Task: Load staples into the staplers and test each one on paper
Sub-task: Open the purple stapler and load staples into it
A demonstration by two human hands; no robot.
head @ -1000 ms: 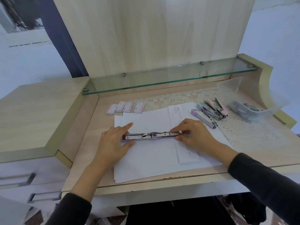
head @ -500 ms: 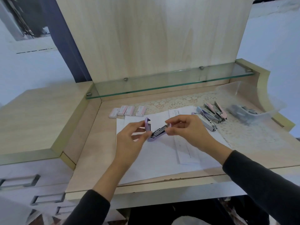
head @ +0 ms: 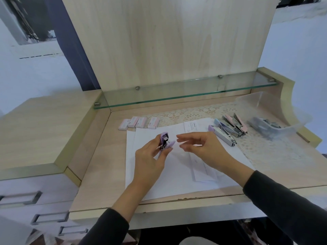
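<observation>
The single view comes from a wide-angle camera on the person's head. It looks forward and down, from above and behind the hands and quite near them. Both sleeves enter at the bottom edge. The left hand [head: 150, 160], gripping a lilac stapler [head: 164, 140], and the right hand [head: 205, 147] sit near the middle of the frame. Beyond the hands the view reaches the glass shelf [head: 177, 96] and the wooden back panel [head: 168, 41]. Left of the left hand are the drawers [head: 26, 197], and right of the right hand is a clear tub [head: 251, 101].
</observation>
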